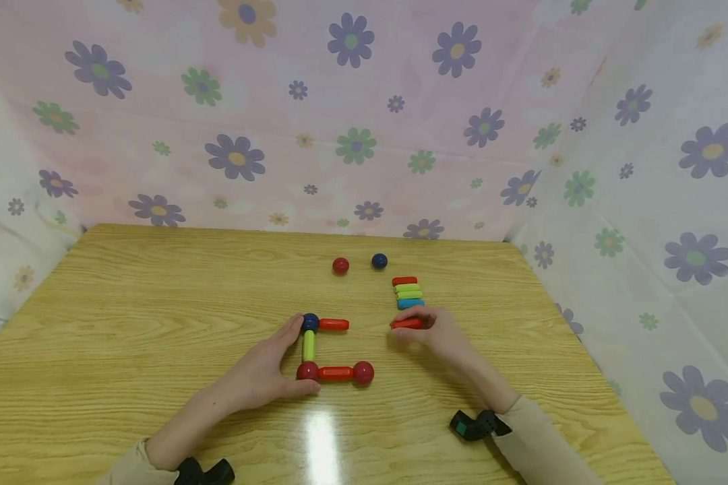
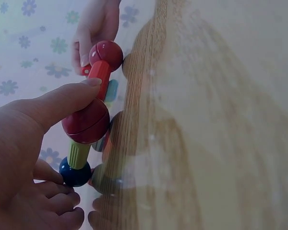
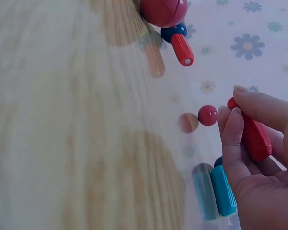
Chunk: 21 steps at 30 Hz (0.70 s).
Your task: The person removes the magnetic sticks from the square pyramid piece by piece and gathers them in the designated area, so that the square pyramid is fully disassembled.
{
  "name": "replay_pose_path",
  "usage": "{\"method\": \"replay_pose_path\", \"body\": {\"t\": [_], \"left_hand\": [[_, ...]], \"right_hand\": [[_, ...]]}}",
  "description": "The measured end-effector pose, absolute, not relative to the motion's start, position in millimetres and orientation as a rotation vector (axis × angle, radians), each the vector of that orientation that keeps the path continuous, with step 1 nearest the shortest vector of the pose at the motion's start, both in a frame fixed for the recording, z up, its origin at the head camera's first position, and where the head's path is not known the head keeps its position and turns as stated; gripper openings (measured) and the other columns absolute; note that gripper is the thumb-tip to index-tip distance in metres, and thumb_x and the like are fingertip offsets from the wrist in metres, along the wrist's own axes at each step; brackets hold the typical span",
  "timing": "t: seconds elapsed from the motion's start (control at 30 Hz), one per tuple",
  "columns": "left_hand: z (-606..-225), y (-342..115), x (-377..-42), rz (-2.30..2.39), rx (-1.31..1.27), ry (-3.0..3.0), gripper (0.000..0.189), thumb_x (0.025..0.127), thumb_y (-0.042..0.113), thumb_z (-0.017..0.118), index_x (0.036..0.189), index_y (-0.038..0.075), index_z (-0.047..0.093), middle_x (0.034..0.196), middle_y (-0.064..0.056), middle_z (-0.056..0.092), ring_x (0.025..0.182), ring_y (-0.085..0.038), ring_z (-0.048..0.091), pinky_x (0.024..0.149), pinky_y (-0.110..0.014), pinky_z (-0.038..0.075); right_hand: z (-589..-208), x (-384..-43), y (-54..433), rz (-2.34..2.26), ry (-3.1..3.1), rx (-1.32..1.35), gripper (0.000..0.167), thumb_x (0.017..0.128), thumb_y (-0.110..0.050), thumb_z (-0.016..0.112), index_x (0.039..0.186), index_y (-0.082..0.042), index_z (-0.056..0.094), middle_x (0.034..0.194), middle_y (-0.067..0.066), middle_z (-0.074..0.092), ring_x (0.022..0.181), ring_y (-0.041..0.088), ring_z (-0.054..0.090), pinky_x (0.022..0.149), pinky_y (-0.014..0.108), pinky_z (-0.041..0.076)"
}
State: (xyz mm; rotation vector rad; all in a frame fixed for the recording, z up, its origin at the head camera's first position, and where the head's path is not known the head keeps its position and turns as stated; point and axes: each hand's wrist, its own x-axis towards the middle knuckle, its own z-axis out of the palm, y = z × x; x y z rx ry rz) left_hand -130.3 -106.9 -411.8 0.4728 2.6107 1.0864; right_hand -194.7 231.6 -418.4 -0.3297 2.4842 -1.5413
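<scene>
On the table lies a joined frame of magnetic rods and balls: a blue ball (image 1: 310,322), a yellow-green rod (image 1: 309,346), a red ball (image 1: 307,372), a red rod (image 1: 336,373) and another red ball (image 1: 363,373). A second red rod (image 1: 334,325) sticks out rightward from the blue ball. My left hand (image 1: 257,374) holds the frame's left side, its fingers at the blue ball and its thumb by the near red ball. To the right, my right hand (image 1: 439,335) pinches a loose red rod (image 3: 255,136) between thumb and fingers, apart from the frame.
Behind the right hand lies a row of loose rods: a red one (image 1: 404,281), yellow-green ones (image 1: 409,292) and a blue one (image 1: 410,304). A loose red ball (image 1: 340,266) and a dark blue ball (image 1: 379,261) sit farther back. Flowered cloth (image 1: 297,135) hangs behind the table.
</scene>
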Motion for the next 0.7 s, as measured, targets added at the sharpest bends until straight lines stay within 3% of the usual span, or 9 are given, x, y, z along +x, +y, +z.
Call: {"method": "replay_pose_path", "body": {"t": [0.17, 0.4, 0.7], "left_hand": [[-411.8, -106.8, -130.2, 1.086, 0.474, 2.613, 0.118, 0.076, 0.058, 0.081, 0.161, 0.009, 0.016, 0.167, -0.011, 0.015, 0.151, -0.037, 0.023, 0.117, -0.059, 0.028], [-411.6, -106.4, -130.3, 1.083, 0.477, 2.622, 0.118, 0.076, 0.059, 0.08, 0.161, 0.008, 0.017, 0.167, -0.012, 0.016, 0.151, -0.036, 0.023, 0.117, -0.059, 0.028], [-412.2, -106.1, -130.2, 1.074, 0.477, 2.628, 0.118, 0.076, 0.059, 0.08, 0.161, 0.007, 0.017, 0.167, -0.011, 0.016, 0.151, -0.036, 0.024, 0.117, -0.059, 0.029]], "right_hand": [[-420.8, -200.7, 239.9, -1.6, 2.489, -0.274, 0.032, 0.084, -0.026, 0.082, 0.111, -0.01, 0.074, 0.107, 0.003, 0.073, 0.096, 0.016, 0.065, 0.082, 0.023, 0.052], [-418.5, -204.3, 249.0, -1.673, 2.467, -0.325, 0.032, 0.089, -0.016, 0.077, 0.118, -0.004, 0.072, 0.118, 0.016, 0.07, 0.099, 0.012, 0.068, 0.085, 0.021, 0.054], [-414.8, -207.0, 251.3, -1.628, 2.602, -0.218, 0.032, 0.086, -0.017, 0.08, 0.114, -0.005, 0.074, 0.116, 0.013, 0.07, 0.097, 0.014, 0.067, 0.081, 0.022, 0.053]]}}
